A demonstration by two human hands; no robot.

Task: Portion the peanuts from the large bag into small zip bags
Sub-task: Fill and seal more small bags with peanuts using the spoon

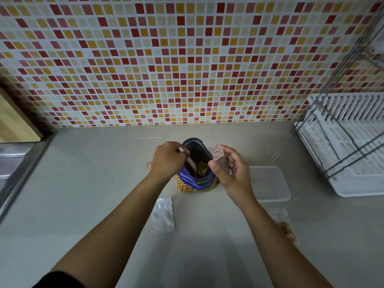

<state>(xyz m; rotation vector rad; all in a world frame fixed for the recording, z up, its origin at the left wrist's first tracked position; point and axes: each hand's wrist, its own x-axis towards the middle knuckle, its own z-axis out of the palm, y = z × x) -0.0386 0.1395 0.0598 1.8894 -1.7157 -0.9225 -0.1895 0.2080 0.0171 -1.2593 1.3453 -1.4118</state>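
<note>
- The tall blue foil bag of salted peanuts stands upright near the middle of the pale grey countertop, its mouth spread open and loose peanuts showing inside.
- The left hand is closed around the handle of a slim white spoon, whose bowl reaches down into the peanuts.
- The right hand pinches a small clear plastic zip bag between thumb and fingers, holding its mouth just beside the big bag's right rim.
- A small clear zip bag already holding peanuts lies near the right forearm, a flat pack of unused clear zip bags lies between the arms, and a clear plastic lidded container sits behind the right hand.
- The big bag looks soft-walled and likely to tip if pushed; steadying it at the rim seems wise.
- The small bag appears flimsy, light and slippery, so it is best held at the stiffer zip strip with the mouth kept open.
- Peanuts are small and roll easily; a heaped spoon could spill between the two bags.
</note>
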